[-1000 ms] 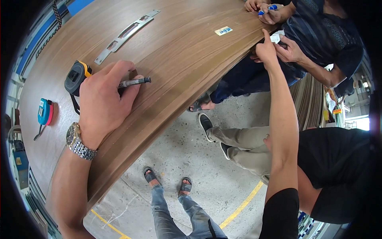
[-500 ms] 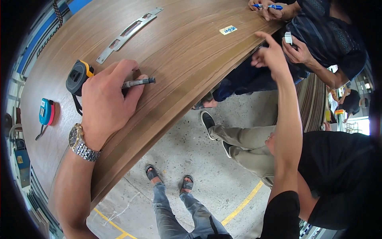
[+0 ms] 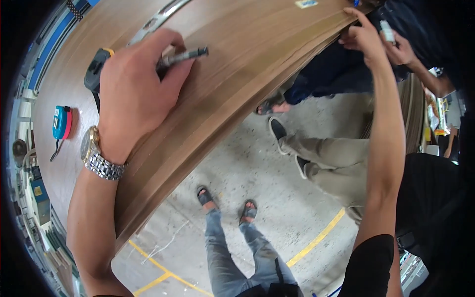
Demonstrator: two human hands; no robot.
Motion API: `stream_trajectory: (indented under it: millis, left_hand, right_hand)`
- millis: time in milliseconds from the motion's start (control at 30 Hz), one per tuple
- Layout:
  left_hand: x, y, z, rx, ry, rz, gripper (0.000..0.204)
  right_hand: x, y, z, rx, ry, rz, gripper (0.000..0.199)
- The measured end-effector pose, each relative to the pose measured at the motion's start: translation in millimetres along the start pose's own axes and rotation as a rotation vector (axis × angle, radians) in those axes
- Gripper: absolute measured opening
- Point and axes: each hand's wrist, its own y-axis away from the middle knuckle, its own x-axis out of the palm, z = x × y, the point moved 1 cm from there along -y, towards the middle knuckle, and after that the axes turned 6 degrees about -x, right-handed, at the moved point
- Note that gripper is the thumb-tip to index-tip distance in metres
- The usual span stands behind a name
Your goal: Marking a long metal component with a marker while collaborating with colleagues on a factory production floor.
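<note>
Pen: the dark pen [image 3: 185,57] lies between thumb and fingers of the left hand [image 3: 141,81], one end jutting out rightward.
Left grip: closed round the pen, hand over the panel.
Right hand [image 3: 365,38]: index finger extended, others loosely bent, at the panel's far edge; contact unclear.
Panel: wood-grain panel [image 3: 257,42], bearing a black tape measure [image 3: 95,72] beside the left hand, a teal tape measure [image 3: 59,123] and a slotted metal plate [image 3: 158,21].
Room: grey concrete floor [image 3: 222,153] with yellow lines [image 3: 316,238]; a co-worker's hand [image 3: 403,52] holds a small white object [image 3: 387,30].
</note>
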Motion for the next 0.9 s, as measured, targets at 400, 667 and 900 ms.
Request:
stream_trajectory:
  millis: [400,667,900]
  left_hand:
    - [-0.1,-0.3,0.2,-0.007,-0.032,-0.011,0.021]
    - [-1.9,-1.6,-0.4,-0.006,-0.011,0.000,0.021]
    - [-0.8,-0.8,4.0,0.014,-0.022,0.002,0.022]
  right_hand:
    - [52.0,57.9,25.9,-0.035,-0.158,-0.066,0.051]
    - [56.2,63.6,32.7,-0.070,-0.147,-0.106,0.056]
    - [71.4,64.2,23.2,-0.076,-0.232,-0.158,0.056]
